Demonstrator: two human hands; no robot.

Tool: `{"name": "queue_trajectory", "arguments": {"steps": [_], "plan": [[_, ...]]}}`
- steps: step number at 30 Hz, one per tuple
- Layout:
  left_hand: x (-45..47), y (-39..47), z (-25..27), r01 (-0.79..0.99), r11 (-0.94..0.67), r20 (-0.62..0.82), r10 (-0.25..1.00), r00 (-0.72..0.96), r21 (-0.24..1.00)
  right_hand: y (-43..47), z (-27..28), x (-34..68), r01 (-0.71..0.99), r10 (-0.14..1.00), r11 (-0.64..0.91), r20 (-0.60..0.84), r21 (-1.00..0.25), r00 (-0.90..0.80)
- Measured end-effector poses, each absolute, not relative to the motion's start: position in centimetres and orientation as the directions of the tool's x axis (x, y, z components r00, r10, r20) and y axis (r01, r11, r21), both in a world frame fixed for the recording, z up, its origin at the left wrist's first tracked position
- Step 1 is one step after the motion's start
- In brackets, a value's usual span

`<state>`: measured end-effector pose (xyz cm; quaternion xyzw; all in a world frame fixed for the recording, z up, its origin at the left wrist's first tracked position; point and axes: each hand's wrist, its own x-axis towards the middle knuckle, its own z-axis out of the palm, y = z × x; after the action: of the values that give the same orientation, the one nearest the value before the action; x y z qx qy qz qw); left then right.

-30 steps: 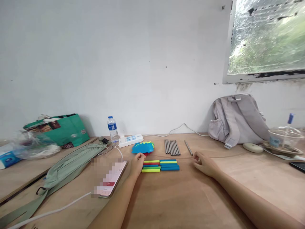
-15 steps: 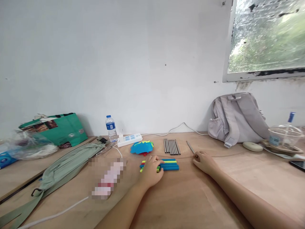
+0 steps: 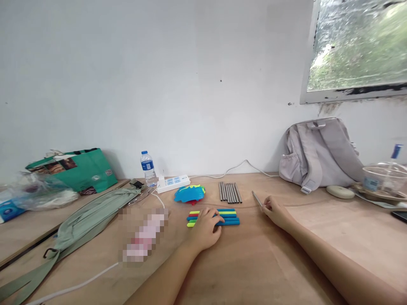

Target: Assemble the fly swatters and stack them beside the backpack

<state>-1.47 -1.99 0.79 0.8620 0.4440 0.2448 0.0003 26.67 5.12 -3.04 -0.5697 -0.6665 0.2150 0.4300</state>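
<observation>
Several foam-like coloured sticks [image 3: 230,222], in blue, yellow, red and green, lie side by side on the table. My left hand [image 3: 208,228] rests over their middle, fingers spread and touching them, thumb apart; part of the sticks is hidden under it. To the right, my right hand [image 3: 276,212] pinches the near end of a thin grey metal tube [image 3: 257,198] that points away from me. Behind the sticks, several similar metal tubes [image 3: 230,192] lie in a row. Left of that row is a pile of flat blue, yellow and red pieces [image 3: 190,194].
At the back stand a water bottle [image 3: 148,168] and a white power strip [image 3: 173,184]. A green bag [image 3: 92,169] and a grey-green strap bag [image 3: 82,218] are on the left. A grey backpack [image 3: 319,154] leans on the wall, with a plastic cup [image 3: 384,178] farther right.
My right hand has shifted slightly right, and the metal tube in it has moved a little right. My left hand stays over the coloured sticks. The view has tilted slightly.
</observation>
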Motion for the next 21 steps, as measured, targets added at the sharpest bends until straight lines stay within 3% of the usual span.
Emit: {"name": "queue_trajectory", "arguments": {"steps": [2,4,10,14,21], "plan": [[-1.4,-2.1,0.8,0.749,-0.625,0.419,0.753,0.507,0.218,5.1,-2.9,26.4,0.317,0.964,0.177,0.229,-0.932,0.134],[-1.3,-2.2,0.9,0.732,-0.644,0.411,0.743,0.528,0.223,4.9,-2.9,25.8,0.097,0.977,0.122,0.137,-0.988,0.166],[-1.2,-2.4,1.2,0.700,-0.676,0.406,0.720,0.563,0.229,2.7,-3.3,22.6,-0.360,0.998,-0.052,-0.042,-0.931,-0.036],[-1.4,-2.3,1.2,0.724,-0.650,0.411,0.740,0.533,0.231,1.6,-3.4,20.6,-0.323,0.993,-0.118,-0.106,-0.939,-0.054],[-1.7,-2.1,1.0,0.744,-0.631,0.392,0.756,0.525,0.220,1.9,-3.7,20.3,-0.155,0.999,-0.029,-0.036,-0.987,0.037]]}}
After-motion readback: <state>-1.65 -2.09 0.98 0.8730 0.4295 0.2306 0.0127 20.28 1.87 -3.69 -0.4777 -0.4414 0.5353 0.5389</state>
